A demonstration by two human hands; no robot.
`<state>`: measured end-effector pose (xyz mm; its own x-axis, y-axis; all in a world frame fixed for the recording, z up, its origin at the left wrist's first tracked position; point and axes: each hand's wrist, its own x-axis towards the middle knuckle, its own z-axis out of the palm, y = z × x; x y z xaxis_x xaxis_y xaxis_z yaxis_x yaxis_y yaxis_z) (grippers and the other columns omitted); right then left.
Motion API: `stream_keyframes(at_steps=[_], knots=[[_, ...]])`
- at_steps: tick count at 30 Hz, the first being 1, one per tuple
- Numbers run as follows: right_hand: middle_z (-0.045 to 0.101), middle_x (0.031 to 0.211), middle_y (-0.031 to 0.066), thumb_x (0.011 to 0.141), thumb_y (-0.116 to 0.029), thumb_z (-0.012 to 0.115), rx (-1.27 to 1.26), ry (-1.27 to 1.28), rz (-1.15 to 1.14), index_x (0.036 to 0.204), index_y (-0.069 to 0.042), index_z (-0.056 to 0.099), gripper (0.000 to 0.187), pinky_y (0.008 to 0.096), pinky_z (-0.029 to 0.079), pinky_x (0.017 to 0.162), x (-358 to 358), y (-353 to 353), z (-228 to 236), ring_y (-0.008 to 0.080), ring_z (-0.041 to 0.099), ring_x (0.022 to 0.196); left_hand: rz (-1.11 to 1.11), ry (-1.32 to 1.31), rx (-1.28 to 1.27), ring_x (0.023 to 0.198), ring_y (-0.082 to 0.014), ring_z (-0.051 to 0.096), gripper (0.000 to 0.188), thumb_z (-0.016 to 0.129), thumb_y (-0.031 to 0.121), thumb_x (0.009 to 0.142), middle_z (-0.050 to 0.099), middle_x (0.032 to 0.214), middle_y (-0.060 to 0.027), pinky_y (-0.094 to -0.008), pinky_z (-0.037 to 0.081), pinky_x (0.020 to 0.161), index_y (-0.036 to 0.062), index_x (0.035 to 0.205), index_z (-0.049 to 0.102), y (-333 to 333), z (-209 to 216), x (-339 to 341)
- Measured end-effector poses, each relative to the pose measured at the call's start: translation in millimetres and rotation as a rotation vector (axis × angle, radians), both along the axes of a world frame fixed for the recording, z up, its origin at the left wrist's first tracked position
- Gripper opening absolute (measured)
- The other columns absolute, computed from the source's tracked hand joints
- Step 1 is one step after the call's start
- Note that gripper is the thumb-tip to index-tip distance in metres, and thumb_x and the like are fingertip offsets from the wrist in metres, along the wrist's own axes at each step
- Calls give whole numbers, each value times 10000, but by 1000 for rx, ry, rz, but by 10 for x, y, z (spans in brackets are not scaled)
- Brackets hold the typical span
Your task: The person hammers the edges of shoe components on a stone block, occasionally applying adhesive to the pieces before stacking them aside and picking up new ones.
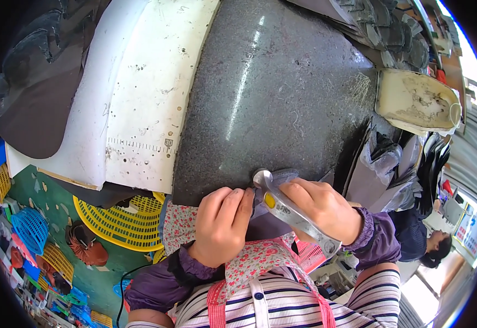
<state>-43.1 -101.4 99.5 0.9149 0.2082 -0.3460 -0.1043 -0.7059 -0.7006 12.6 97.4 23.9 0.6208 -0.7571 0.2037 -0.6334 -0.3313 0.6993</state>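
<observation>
In my right hand [323,210] is a silver metal hand tool [290,214] with a rounded, shiny head and a yellow oval spot, shaped like a hammer. My fingers are closed around it, and its thick end sticks out below the hand. Just left of the tool's head, my left hand [222,221] has its fingers bent and pressed together at the near edge of the dark table mat [271,104]. They seem to pinch a dark piece of sheet material [259,209], mostly hidden by the fingers and the tool.
A white measuring board [145,82] lies left of the mat. Dark cut pieces [380,27] are stacked at the far right, near a stained cream tray [413,101]. Yellow [121,221] and blue baskets [29,229] stand on the green floor. Another person [419,238] is at right.
</observation>
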Motion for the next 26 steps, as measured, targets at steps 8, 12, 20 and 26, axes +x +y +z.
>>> stream_keyframes(at_steps=[8, 12, 20, 26], knots=[[547, 909, 182, 781, -68, 568, -65, 15, 40, 1048, 35, 469, 303, 432, 523, 660, -63, 46, -81, 371, 620, 786, 7, 39, -27, 896, -277, 602, 251, 643, 57, 757, 648, 993, -121, -379, 506, 762, -33, 986, 691, 34, 4, -17], [549, 904, 182, 784, -73, 571, -54, 25, 24, 1052, 33, 468, 306, 434, 523, 658, -62, 54, -72, 375, 620, 780, 24, 103, -99, 888, -278, 611, 249, 632, 61, 758, 666, 1000, -132, -376, 508, 765, -41, 978, 688, 61, -42, -48], [549, 872, 179, 785, -100, 591, -44, -16, -2, 1044, 26, 473, 311, 438, 521, 638, -41, 54, -23, 370, 624, 760, -125, -150, 16, 931, -276, 629, 267, 620, 83, 736, 685, 987, -158, -356, 524, 801, -63, 950, 683, 29, 54, -55], [557, 934, 189, 590, -172, 743, -147, 88, 114, 1161, 66, 469, 677, 391, 548, 695, -137, 86, -41, 357, 631, 799, -231, -408, 198, 972, -274, 630, 318, 624, 92, 717, 673, 1110, -199, -388, 519, 870, -59, 990, 688, 45, 103, -133]])
